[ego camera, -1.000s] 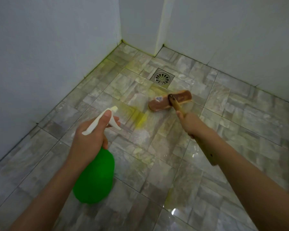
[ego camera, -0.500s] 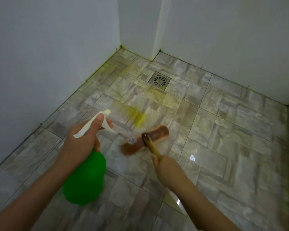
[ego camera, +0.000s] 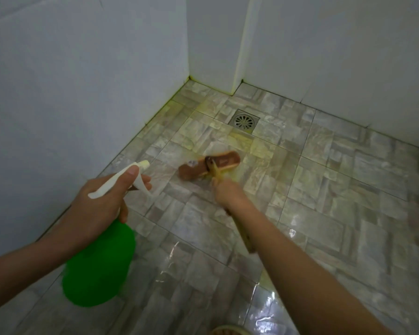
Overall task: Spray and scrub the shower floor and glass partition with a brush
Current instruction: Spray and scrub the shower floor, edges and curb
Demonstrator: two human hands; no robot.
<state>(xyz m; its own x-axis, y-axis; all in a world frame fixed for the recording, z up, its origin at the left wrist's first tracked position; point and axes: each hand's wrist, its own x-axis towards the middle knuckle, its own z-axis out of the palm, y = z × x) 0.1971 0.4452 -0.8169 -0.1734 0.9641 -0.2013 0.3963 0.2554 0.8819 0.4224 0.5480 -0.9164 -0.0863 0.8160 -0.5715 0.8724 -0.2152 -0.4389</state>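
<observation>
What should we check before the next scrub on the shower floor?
1. Right hand grips the brush handle: ok.
2. Brush head rests on the floor tiles: ok.
3. Left hand holds the spray bottle: ok.
4. Drain uncovered: ok.
5. Liquid left in the spray bottle: cannot tell.

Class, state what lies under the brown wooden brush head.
Grey stone-pattern floor tiles, stained yellowish, lie under the brown wooden brush head; the patch directly beneath is hidden.
</observation>
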